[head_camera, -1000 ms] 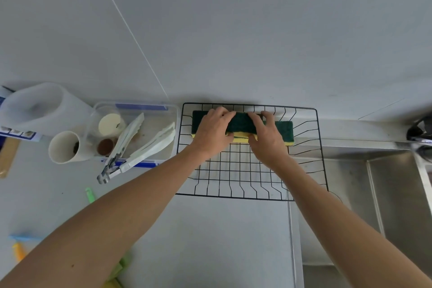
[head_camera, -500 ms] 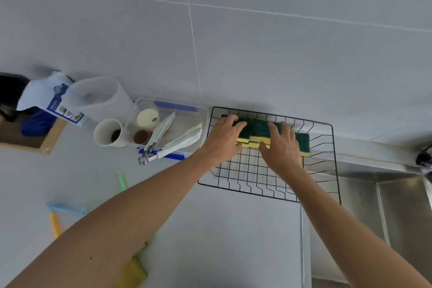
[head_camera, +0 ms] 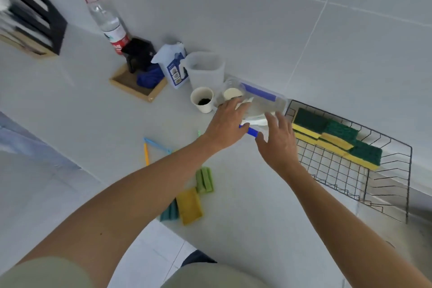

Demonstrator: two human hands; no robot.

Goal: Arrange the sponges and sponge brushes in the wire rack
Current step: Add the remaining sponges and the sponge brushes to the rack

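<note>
Moved since earlier: both hands have left the scouring sponges (head_camera: 336, 138) in the wire rack (head_camera: 395, 170) and swung over to the clear plastic tub (head_camera: 268, 103) just beside the rack's near end
Left hand (head_camera: 225, 124): fingers spread and loose over the tub, closed on nothing that shows; what its fingertips touch is hidden
Right hand (head_camera: 279, 140): fingers apart, hovering at the tub's near edge, empty
Sponges: three green-and-yellow ones lie in a row along the back of the rack, touching one another
Brushes: two white long-handled pieces (head_camera: 254, 121) lie in the tub under the hands; these look like the sponge brushes, mostly covered
Step in hand: by my reading, picking up the brushes
Doing it well: take each by its handle, one per hand, and lift clear of the tub wall before crossing to the rack
Placing: lay them in the free wires in front of the sponges, without shoving the row
Watch for: the paper cup (head_camera: 202, 99) beside the tub, which a wrist could tip
</note>
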